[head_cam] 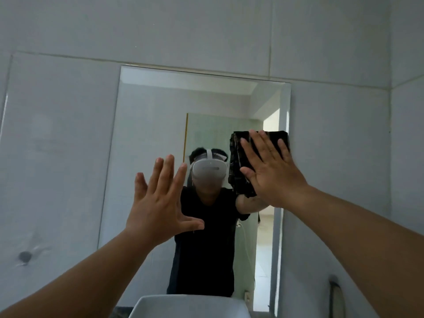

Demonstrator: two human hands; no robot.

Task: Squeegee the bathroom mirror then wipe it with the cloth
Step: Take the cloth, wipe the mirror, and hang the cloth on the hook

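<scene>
The right hand (273, 171) presses the folded dark cloth (243, 161) flat, fingers splayed, at the mirror (149, 134)'s right edge — best wiped in overlapping passes under even palm pressure — while the left hand (158, 200), open with fingers apart, should stay off the glass.

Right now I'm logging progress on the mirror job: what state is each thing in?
Dark folded cloth: pressed flat on the glass near its right edge.
Rectangular wall mirror: upright, being wiped.
Right hand: open, palm on the cloth.
Left hand: open, fingers spread, empty.
White basin: below the mirror.
</scene>
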